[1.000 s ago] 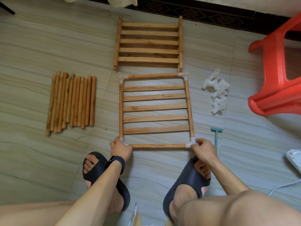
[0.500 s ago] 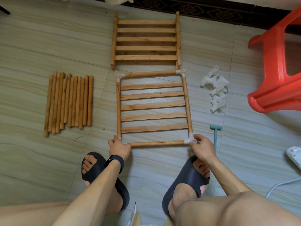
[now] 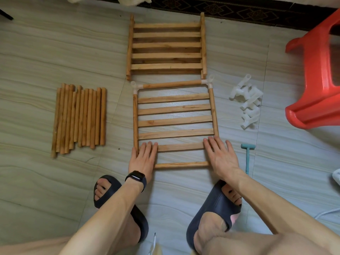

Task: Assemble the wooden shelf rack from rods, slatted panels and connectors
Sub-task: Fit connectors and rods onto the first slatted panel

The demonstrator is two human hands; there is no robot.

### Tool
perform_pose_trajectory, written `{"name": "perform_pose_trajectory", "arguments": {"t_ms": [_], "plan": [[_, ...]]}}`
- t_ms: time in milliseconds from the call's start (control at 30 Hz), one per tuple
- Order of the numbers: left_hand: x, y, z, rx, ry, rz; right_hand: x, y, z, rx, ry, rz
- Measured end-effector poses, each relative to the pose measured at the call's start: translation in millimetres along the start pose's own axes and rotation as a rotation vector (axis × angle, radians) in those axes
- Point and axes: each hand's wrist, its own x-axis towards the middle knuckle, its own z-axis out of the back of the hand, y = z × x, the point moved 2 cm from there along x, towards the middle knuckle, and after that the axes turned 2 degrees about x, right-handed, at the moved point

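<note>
Centre frame, the left hand (image 3: 144,157) and right hand (image 3: 219,155) lie flat, fingers straight, on the panel's (image 3: 174,122) lower corners, seemingly seating its joints. Next probably calls for rods (image 3: 81,116), left, and connectors (image 3: 247,103), right.

The left grip (image 3: 144,159) lies palm down just left of the frame's centre, a little below the middle. Its fingers (image 3: 149,149) are straight, held close together and point toward the top of the frame, with the thumb along the left side. The right grip (image 3: 219,156) lies palm down at about the same height, right of centre and well apart from the other. Its fingers are straight and slightly spread, and the little finger angles out to the right. Neither grip curls round anything. The bare left forearm (image 3: 110,214) rises from the bottom edge up and to the right, with a dark watch (image 3: 136,178) on the wrist. The bare right forearm (image 3: 257,197) slants in from the lower right.
</note>
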Motion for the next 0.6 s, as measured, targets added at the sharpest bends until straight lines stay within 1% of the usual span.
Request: {"name": "perform_pose_trajectory", "arguments": {"t_ms": [100, 167, 300, 400, 467, 600], "plan": [[6, 1, 6, 0.065, 0.026, -0.019, 5, 7, 1, -0.108, 0.036, 0.021], [7, 2, 7, 0.080, 0.007, -0.021, 5, 12, 1, -0.147, 0.035, 0.018], [0, 8, 17, 0.101, -0.079, -0.024, -2, 17, 4, -0.171, -0.121, 0.004], [-8, 20, 37, 0.095, -0.037, -0.064, -7, 14, 20, -0.166, -0.241, 0.041], [-15, 31, 61, 0.043, -0.010, -0.095, -14, 8, 50, -0.142, -0.214, 0.081], [-31, 58, 131, -0.129, 0.045, -0.136, -25, -6, 139, -0.030, 0.009, 0.070]]}}
